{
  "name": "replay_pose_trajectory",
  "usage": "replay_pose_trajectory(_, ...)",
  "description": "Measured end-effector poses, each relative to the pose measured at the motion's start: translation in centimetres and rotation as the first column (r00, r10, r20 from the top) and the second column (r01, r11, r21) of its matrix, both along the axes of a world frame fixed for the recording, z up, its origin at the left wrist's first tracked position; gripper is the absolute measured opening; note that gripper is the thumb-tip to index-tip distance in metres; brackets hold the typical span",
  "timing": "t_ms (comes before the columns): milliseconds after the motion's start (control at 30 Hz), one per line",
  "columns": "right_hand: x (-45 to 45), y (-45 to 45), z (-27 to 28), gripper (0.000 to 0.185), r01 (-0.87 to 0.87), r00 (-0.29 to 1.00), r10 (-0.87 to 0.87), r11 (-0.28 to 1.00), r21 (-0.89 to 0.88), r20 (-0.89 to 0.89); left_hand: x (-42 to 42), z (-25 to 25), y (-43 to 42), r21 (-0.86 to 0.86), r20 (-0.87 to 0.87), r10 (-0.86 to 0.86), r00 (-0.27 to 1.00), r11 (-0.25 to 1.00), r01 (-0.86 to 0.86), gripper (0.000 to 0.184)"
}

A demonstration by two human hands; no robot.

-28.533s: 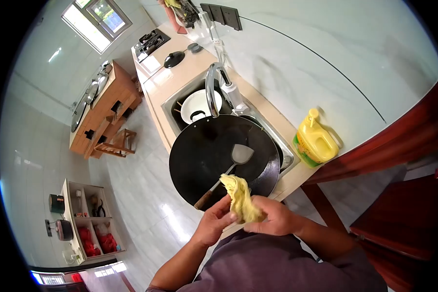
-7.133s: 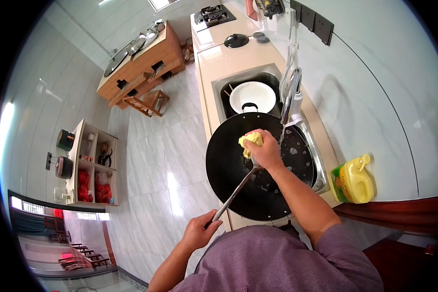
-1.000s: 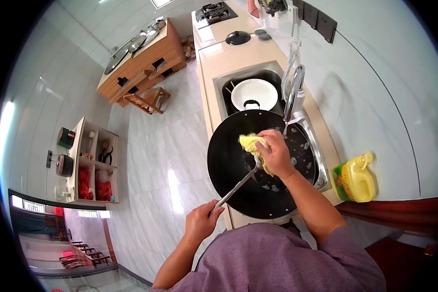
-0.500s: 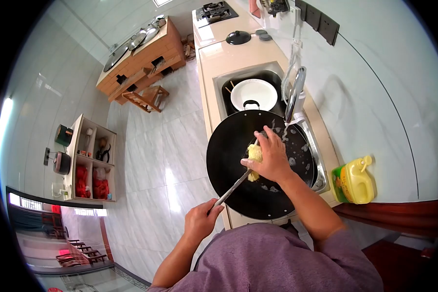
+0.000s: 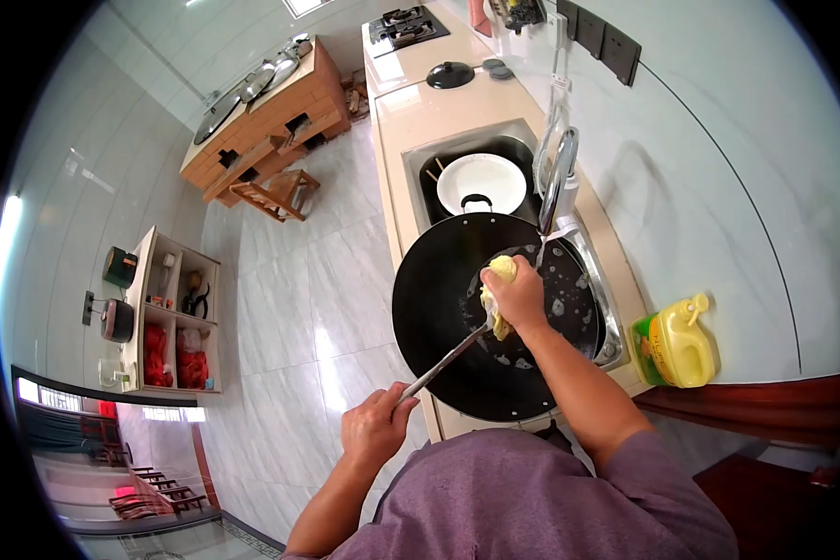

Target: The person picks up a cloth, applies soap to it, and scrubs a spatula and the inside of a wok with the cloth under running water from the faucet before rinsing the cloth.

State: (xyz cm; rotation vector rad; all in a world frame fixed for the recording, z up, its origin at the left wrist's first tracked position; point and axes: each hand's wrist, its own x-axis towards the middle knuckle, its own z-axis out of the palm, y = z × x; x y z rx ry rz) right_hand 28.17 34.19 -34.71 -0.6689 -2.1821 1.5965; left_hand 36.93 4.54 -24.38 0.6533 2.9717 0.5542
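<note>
My left hand (image 5: 375,427) is closed round the near end of a long-handled metal cooking utensil (image 5: 445,362). Its shaft slants up over a large black wok (image 5: 429,308), and its head is hidden behind the cloth and fingers, so I cannot tell which kind it is. In my right hand (image 5: 518,297) a bunched yellow cloth (image 5: 501,270) is squeezed against the utensil's far end, above the wok. Water and patches of suds lie in the wok, which rests across the sink (image 5: 418,159). A thin stream falls into it from the chrome faucet (image 5: 560,177).
A white bowl (image 5: 481,184) and chopsticks sit in the sink behind the wok. On the counter's right stands a yellow detergent jug (image 5: 674,343). Farther back are a black lid (image 5: 450,75) and a gas stove (image 5: 407,30). A wooden chair (image 5: 275,194) stands on the floor at left.
My right hand has gone from spread fingers over the cloth to a closed grip on it. The cloth is now bunched at the utensil's far end. My left hand has shifted slightly left.
</note>
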Motion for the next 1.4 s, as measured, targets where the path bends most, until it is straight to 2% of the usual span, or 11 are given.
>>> replay_pose_trajectory(133,-0.6,0.6,-0.9,0.037,0.009,0.998,-0.008,1.000,0.015,-0.058,0.3,-0.2,-0.1,-0.040,0.009,-0.014,1.000,0.999,0.015,0.020)
replay_pose_trajectory(233,-1.0,1.5,-2.5,0.036,-0.059,0.997,0.061,0.997,-0.044,0.048,0.5,-0.6,-0.3,-0.064,0.035,-0.005,0.999,0.998,0.007,0.022)
replay_pose_trajectory(333,0.3,0.9,-1.2,0.035,-0.105,0.992,0.118,0.961,-0.258,0.037,0.4,-0.6,-0.3,-0.077,0.077,0.005,0.997,0.997,0.001,0.024)
replay_pose_trajectory(500,3.0,-1.0,-4.1,0.043,-0.219,0.937,0.290,0.922,0.320,-0.195,0.7,-1.8,-0.8,-0.044,0.112,0.025,0.993,0.999,-0.020,0.025)
replay_pose_trajectory(567,3.3,-1.4,-3.9,0.038,-0.167,0.930,0.241,0.950,0.265,-0.277,0.6,-2.0,-1.0,-0.046,0.109,0.016,0.994,0.999,-0.011,0.024)
replay_pose_trajectory(667,3.1,-0.4,-1.9,0.033,-0.185,0.979,0.157,0.954,-0.238,-0.133,0.9,-1.3,-0.8,-0.047,0.078,-0.002,0.997,0.999,0.005,0.022)
replay_pose_trajectory(933,-0.1,1.0,-4.0,0.040,-0.111,0.993,0.110,0.994,0.020,0.048,2.1,-3.1,-0.7,0.071,0.119,0.044,0.992,0.996,-0.053,0.020)
replay_pose_trajectory(1033,0.6,0.6,-2.2,0.041,-0.050,0.996,0.082,0.872,0.486,-0.045,1.7,-2.5,-0.3,0.025,0.216,0.088,0.972,0.995,-0.096,0.023)
replay_pose_trajectory(1167,1.3,1.1,0.1,0.034,-0.171,0.930,0.295,0.874,0.455,-0.217,1.3,-2.3,0.0,0.009,0.264,0.123,0.957,0.992,-0.129,0.026)
replay_pose_trajectory(1300,2.4,0.8,2.6,0.031,-0.458,0.852,0.490,0.868,0.192,-0.183,0.8,-2.3,0.0,0.030,0.241,0.123,0.963,0.991,-0.134,0.028)
replay_pose_trajectory(1400,3.2,0.4,1.9,0.037,-0.585,0.766,0.630,0.767,0.263,-0.132,0.4,-3.0,-0.1,0.031,0.241,0.140,0.960,0.988,-0.151,0.029)
